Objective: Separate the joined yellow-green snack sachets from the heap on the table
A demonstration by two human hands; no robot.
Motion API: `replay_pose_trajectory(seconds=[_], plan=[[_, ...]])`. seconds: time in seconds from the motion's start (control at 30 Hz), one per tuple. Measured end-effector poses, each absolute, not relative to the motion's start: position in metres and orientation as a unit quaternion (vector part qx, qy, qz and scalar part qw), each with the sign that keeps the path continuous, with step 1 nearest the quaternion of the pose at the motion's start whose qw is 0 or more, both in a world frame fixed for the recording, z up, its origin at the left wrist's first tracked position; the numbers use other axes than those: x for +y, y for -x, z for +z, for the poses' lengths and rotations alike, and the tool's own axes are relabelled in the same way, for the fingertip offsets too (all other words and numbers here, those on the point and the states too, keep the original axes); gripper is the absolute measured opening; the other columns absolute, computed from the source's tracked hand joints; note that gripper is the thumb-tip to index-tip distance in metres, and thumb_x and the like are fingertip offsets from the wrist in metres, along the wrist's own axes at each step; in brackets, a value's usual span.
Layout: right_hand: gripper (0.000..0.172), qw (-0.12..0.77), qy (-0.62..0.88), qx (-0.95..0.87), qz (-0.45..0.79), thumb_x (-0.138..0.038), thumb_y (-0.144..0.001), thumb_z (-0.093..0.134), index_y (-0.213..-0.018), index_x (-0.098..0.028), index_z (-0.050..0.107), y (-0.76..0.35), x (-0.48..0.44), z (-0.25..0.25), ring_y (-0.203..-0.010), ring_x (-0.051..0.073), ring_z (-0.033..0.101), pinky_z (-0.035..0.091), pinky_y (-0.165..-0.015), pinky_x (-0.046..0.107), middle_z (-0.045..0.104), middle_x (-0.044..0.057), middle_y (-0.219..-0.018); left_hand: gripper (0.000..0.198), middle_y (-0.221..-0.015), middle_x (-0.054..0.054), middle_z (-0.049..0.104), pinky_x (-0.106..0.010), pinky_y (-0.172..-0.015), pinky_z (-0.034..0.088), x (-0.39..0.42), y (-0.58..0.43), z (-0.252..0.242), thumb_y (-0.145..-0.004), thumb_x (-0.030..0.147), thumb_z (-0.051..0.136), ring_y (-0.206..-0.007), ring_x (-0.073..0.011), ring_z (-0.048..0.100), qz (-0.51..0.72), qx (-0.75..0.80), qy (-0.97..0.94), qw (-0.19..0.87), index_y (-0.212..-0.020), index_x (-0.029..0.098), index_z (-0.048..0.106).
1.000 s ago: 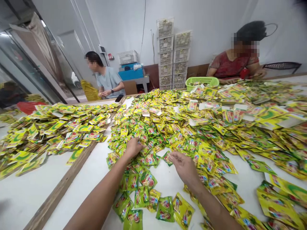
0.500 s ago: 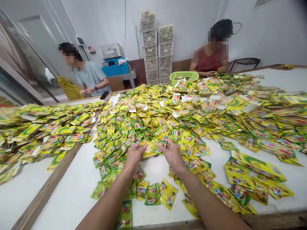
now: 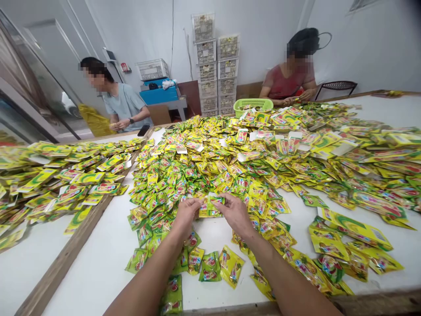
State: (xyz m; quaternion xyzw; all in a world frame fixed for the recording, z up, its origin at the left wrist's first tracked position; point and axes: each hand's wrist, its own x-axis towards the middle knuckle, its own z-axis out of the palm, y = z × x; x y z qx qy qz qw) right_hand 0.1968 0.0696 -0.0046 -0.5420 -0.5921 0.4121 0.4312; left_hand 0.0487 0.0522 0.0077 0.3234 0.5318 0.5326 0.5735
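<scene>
The left hand and the right hand curl low over a small bunch of shiny yellow-green packets near the middle of the frame. Their fingers touch the bunch, but it is hard to tell if they grip it. More packets lie spread thin across the white bench, maybe so each one is easy to reach.

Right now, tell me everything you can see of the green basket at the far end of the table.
The green basket is a rectangular, plastic-looking crate with latticed sides and a solid rim. It sits at the far end of the white table, with yellow-green packets heaped against its near side. Its inside is mostly hidden.
</scene>
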Motion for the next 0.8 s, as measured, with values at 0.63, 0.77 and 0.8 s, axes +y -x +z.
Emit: replay_pose_trajectory(seconds=[0.63, 0.77, 0.8], plan=[[0.032, 0.511, 0.476, -0.481, 0.530, -0.046, -0.064, 0.067, -0.069, -0.018, 0.054, -0.189, 0.068, -0.006, -0.058, 0.012, 0.048, 0.041, -0.054, 0.022, 0.053, -0.003, -0.063, 0.033, -0.050, 0.006, 0.057, -0.018, -0.050, 0.039, 0.058, -0.066, 0.014, -0.046, 0.021, 0.081, -0.045, -0.0063, 0.051, 0.617, 0.485, -0.288, 0.549, -0.071, 0.016, 0.062], [0.042, 0.492, 0.451, -0.441, 0.600, -0.052, -0.060, 0.068, -0.082, -0.018, 0.058, -0.196, 0.066, 0.009, -0.063, 0.016, 0.056, 0.049, -0.057, 0.028, 0.059, 0.000, -0.070, 0.030, -0.047, 0.006, 0.055, -0.018, -0.047, 0.036, 0.072, -0.065, 0.025, -0.046, 0.020, 0.081, -0.043, -0.0065, 0.049, 0.545, 0.505, -0.355, 0.568, -0.068, 0.015, 0.061], [0.043, 0.497, 0.458, -0.437, 0.593, -0.052, -0.059, 0.068, -0.082, -0.017, 0.059, -0.199, 0.066, 0.012, -0.063, 0.017, 0.056, 0.049, -0.056, 0.028, 0.059, 0.000, -0.068, 0.029, -0.046, 0.006, 0.055, -0.018, -0.047, 0.036, 0.078, -0.064, 0.031, -0.046, 0.021, 0.081, -0.043, -0.0066, 0.049, 0.508, 0.506, -0.387, 0.580, -0.067, 0.015, 0.061]])
